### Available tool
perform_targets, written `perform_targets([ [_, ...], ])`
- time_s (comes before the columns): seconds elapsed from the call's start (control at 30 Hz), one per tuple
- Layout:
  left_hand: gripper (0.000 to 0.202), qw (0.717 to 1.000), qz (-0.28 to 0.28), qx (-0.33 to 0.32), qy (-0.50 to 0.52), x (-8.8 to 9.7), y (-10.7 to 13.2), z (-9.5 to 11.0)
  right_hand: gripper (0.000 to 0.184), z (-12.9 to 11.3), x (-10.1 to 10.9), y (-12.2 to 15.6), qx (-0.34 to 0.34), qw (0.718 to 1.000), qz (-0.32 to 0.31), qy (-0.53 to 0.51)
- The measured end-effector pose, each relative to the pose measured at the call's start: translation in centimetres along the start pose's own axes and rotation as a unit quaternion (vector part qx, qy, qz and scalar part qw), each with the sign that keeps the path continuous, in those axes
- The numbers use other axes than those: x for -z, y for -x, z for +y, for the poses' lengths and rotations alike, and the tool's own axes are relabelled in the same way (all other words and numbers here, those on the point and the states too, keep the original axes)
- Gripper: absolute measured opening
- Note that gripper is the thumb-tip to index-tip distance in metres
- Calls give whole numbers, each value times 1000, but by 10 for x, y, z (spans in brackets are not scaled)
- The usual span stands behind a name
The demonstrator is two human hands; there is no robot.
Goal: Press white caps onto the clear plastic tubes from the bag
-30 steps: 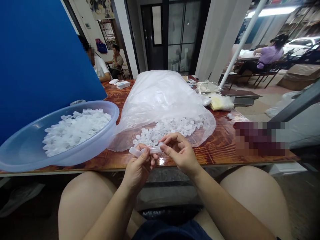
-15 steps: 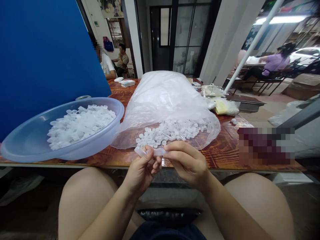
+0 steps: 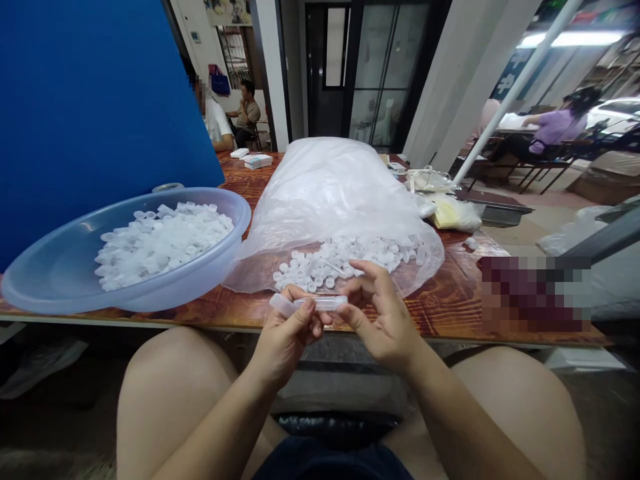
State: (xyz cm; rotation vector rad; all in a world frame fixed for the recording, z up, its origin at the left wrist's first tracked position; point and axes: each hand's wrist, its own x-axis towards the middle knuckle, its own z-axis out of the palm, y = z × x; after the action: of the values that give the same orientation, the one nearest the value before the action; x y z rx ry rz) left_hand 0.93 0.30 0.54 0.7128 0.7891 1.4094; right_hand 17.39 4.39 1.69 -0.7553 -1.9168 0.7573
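Note:
My left hand (image 3: 287, 330) is closed around a clear plastic tube (image 3: 313, 304), held level just above the near table edge. My right hand (image 3: 383, 320) pinches the tube's right end with thumb and forefinger, the other fingers spread. Just beyond my hands, a large clear plastic bag (image 3: 335, 200) lies on the wooden table (image 3: 450, 300), with several small white plastic caps (image 3: 345, 260) piled in its near end.
A translucent blue bowl (image 3: 60, 287) of white caps overhangs the table edge at left, beside a blue panel (image 3: 85, 100). Small bags and a yellow packet (image 3: 450, 213) lie at the far right. Other people sit at the back left and far right. My knees are under the table.
The camera view shifted slightly. My right hand's fingers have opened out from a closed grip on the tube's end to a thumb-and-forefinger pinch; the tube stays between both hands.

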Motion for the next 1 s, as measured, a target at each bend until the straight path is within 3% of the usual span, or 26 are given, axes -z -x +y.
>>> perform_targets([
  [0.1, 36, 1000, 5, -13, 9, -1, 0, 0, 49, 2, -2, 1, 43, 999, 0, -33],
  [0.17, 35, 1000, 9, -13, 3, -2, 0, 1, 38, 2, -3, 1, 9, 999, -3, -46],
  [0.27, 35, 1000, 17, -17, 2, -2, 0, 1, 48, 0, -3, 0, -35, 997, 0, -75],
  [0.33, 36, 1000, 20, -24, 0, -1, 1, 1, 48, -2, -2, -1, 6, 998, -2, -57],
  [0.4, 35, 999, 21, -34, -12, 0, 1, -1, 27, -2, -1, -3, 41, 999, -2, -13],
  [0.47, 34, 997, 22, -60, -41, 1, 1, -2, 10, -1, -2, -4, 0, 1000, -13, 2],
  [0.53, 32, 992, 22, -99, -78, 1, 1, -4, 26, 1, -3, -4, -94, 994, -34, -34],
  [0.6, 30, 987, 19, -124, -101, 0, 1, -6, 28, 4, -2, -4, -144, 985, -47, -78],
  [0.77, 27, 988, 13, -118, -102, 0, 1, -8, 20, 6, 0, -2, -78, 991, -43, -96],
  [0.83, 23, 980, 21, -138, -142, 4, 2, -10, 21, 6, -3, -2, -152, 973, -51, -164],
  [0.93, 23, 958, 55, -173, -222, 11, 6, -11, 35, 7, -11, -2, -308, 889, -81, -330],
  [1.0, 23, 945, 74, -188, -257, 13, 8, -9, 39, 7, -15, 0, -348, 849, -82, -389],
])
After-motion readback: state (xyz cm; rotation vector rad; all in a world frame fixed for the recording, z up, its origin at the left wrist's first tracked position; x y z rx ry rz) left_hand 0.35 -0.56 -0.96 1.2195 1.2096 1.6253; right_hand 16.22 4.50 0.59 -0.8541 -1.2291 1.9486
